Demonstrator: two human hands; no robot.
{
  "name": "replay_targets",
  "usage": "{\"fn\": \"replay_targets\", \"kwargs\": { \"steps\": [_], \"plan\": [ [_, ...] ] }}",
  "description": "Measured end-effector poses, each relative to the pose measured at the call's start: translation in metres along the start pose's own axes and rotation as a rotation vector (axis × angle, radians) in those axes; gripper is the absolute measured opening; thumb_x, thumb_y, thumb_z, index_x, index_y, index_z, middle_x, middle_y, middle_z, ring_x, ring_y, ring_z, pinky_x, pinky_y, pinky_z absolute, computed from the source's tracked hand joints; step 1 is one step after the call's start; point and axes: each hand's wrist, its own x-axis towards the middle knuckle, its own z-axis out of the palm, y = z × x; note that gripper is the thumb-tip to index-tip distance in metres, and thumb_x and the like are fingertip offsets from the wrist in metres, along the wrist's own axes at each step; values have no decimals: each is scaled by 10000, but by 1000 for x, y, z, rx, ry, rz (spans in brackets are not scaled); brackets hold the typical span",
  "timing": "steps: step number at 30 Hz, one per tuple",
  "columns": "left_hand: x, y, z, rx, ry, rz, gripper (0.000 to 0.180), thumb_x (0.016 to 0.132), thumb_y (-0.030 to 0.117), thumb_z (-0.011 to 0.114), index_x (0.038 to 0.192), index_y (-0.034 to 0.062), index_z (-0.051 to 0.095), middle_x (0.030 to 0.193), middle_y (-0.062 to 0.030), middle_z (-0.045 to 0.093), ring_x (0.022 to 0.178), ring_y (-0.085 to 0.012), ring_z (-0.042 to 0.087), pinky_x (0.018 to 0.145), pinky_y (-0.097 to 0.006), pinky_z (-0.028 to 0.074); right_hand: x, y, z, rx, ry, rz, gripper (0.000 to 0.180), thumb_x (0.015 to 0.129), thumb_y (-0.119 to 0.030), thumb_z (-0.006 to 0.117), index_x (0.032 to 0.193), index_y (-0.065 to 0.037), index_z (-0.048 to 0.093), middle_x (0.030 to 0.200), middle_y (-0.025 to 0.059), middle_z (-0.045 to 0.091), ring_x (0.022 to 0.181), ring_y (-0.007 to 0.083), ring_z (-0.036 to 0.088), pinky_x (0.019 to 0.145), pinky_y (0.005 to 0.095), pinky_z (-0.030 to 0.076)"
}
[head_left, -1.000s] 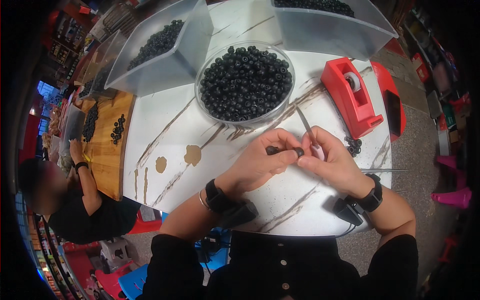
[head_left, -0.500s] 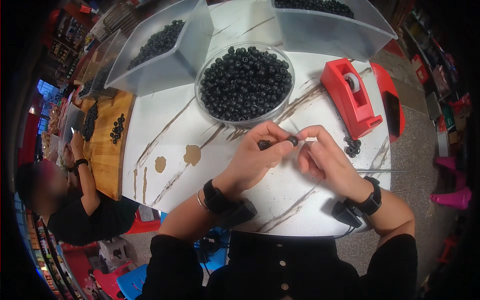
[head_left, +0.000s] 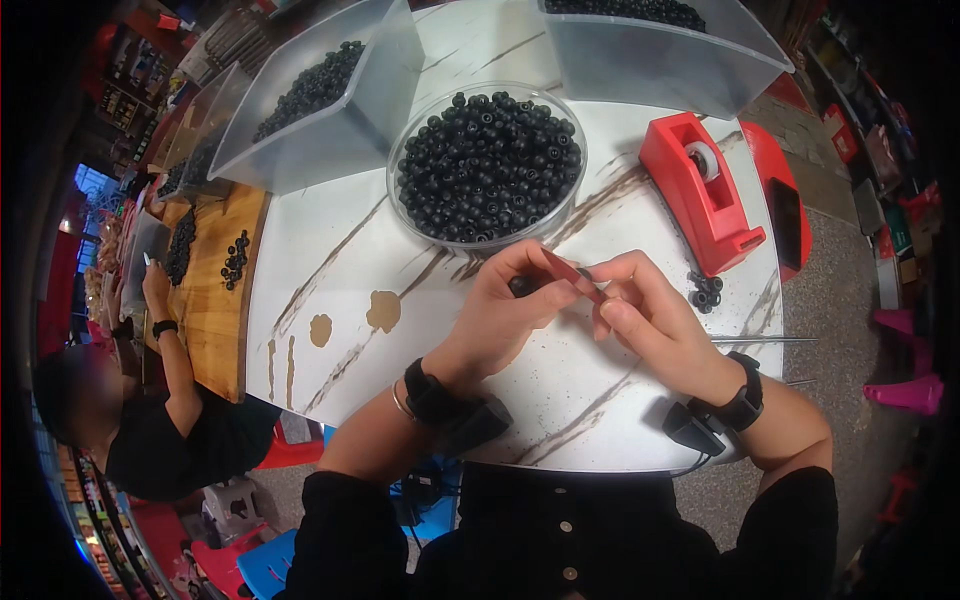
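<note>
Just in front of the round tub, my two hands meet over the white table. My left hand (head_left: 507,312) is closed, pinching a small black round part (head_left: 584,273) at its fingertips. A second black part (head_left: 520,286) sits in the curl of its fingers. My right hand (head_left: 655,312) grips a slim, flat dark-red tool (head_left: 568,268) between thumb and fingers. That tool slants across the pinched part and my left fingertips; its exact kind does not show. The clear round tub (head_left: 392,200) beyond is heaped with black round parts.
A red tape dispenser (head_left: 690,190) and several loose black parts (head_left: 706,292) are on the right. Clear bins (head_left: 395,100) of black parts stand behind. A phone (head_left: 788,228) lies on a red surface at the right edge. To the left, another person works at a wooden board (head_left: 215,330).
The dark-red tool has turned so its flat side shows across my fingertips. My right thumb has closed onto it. The neighbouring person's head has shifted slightly.
</note>
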Motion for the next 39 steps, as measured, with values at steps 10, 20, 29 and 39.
{"fn": "replay_targets", "kwargs": {
  "steps": [10,20,29,39],
  "plan": [
    [0,-3,3,53,33,33,73,784,20,581,823,66,540,787,13,583,641,-18,455,545,-157,352,-1,4,2,20,15,-61,180,899,-121,428,1040,-10,408,848,31,523,739,63,482,688,214,398],
    [-1,-4,0,33,-27,-65,102,763,9,602,839,46,545,695,39,512,561,-4,413,489,-144,313,3,-3,-2,358,49,214,215,913,-192,412,1092,-75,427,690,-21,475,521,12,328,464,155,265],
    [-1,-1,5,11,-94,-95,109,766,-6,587,839,45,523,719,24,530,549,-1,401,475,-134,292,6,-6,-5,364,-54,254,265,890,-181,472,1125,-75,411,662,-36,453,535,0,333,462,148,256],
    [13,118,-26,80,77,271,114,814,90,564,898,60,493,846,-52,524,561,-45,413,465,-150,333,2,-11,-6,306,39,247,226,901,-165,428,1107,-72,424,662,-35,445,476,5,300,408,146,226]
  ]
}}
